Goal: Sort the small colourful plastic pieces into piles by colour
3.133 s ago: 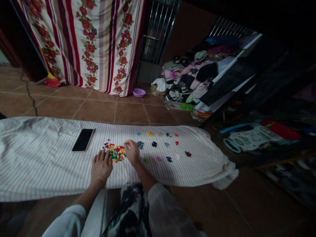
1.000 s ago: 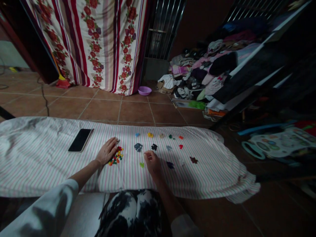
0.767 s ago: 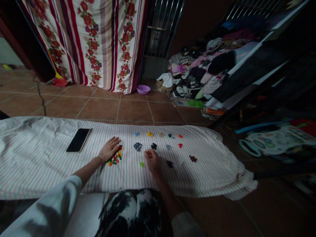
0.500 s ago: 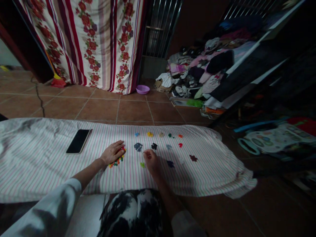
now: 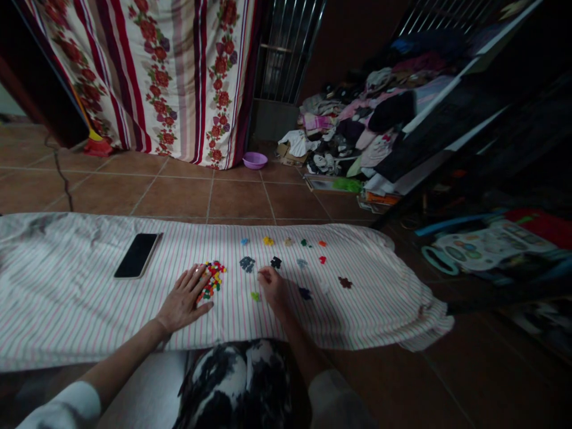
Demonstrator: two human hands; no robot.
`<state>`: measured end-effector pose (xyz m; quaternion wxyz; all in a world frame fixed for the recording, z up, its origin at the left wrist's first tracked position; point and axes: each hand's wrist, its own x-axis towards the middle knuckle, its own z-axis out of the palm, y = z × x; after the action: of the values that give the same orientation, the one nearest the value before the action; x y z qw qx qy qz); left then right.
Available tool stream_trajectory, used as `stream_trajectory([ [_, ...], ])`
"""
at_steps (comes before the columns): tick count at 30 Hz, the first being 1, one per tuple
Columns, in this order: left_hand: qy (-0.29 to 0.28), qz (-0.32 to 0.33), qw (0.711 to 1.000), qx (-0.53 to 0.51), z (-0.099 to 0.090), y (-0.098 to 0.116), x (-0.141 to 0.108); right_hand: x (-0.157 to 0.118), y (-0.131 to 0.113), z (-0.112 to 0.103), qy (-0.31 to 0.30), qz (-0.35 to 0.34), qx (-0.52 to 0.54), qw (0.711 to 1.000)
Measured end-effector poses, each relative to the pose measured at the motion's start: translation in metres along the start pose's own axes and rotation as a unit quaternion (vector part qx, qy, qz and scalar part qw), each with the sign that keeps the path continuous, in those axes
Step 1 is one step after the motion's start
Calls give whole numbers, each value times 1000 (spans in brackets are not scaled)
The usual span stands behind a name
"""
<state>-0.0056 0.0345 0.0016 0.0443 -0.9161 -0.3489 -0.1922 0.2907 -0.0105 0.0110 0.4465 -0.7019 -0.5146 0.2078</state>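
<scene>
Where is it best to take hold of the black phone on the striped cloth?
Take the phone by its two long edges, coming from above. It lies flat, screen up, apart from the left hand and the bead pile, so both edges look free.

Your left hand (image 5: 184,299) hides part of the mixed bead pile (image 5: 211,280). At two o'clock from it, whatever your right hand (image 5: 273,286) pinches is too small to tell. The striped cloth (image 5: 67,298) is cut off at nine o'clock.
</scene>
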Motion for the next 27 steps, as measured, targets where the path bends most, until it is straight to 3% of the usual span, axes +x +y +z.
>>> stream_trajectory([
  [4, 27, -51, 998, 31, 6, 5, -18, 9, -6, 8, 9, -5, -5, 1000],
  [11, 47, -83, 995, 33, 10, 10, -13, 27, -6, 20, 1, -6, -43, 999],
  [17, 25, -91, 995, 41, 11, 10, -14, 32, -10, 29, 2, 3, -101, 995],
  [27, 6, -99, 993, 59, 10, 12, -12, 26, -3, 33, 20, -54, -115, 992],
])
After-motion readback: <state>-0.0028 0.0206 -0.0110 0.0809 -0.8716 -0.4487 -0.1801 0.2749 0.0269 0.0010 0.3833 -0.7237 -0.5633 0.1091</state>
